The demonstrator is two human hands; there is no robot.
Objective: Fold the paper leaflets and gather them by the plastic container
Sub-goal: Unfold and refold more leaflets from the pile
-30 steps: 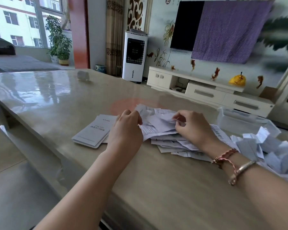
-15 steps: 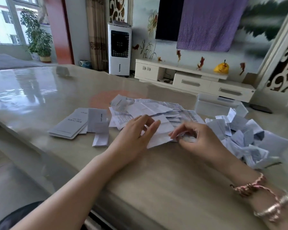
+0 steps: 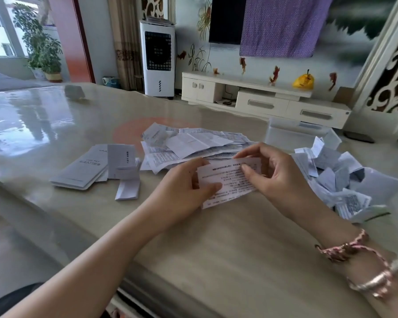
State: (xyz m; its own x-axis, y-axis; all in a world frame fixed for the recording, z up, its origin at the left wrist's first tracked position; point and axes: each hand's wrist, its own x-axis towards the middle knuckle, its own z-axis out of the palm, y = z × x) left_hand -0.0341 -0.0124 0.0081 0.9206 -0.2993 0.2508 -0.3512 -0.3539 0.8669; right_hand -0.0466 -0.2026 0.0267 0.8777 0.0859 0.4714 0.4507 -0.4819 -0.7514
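A printed white leaflet is held between both hands just above the table, in front of the loose pile of unfolded leaflets. My left hand pinches its left edge with thumb and fingers. My right hand pinches its right end, thumb on the printed face. A heap of folded leaflets lies at the right, in front of the clear plastic container.
A stack of grey booklets and a small folded slip lie to the left on the glossy table. A small white object sits at the far left. The table's near edge runs diagonally at lower left.
Both hands have drawn one leaflet off the pile toward me and now hold it by its two ends. The view has shifted right.
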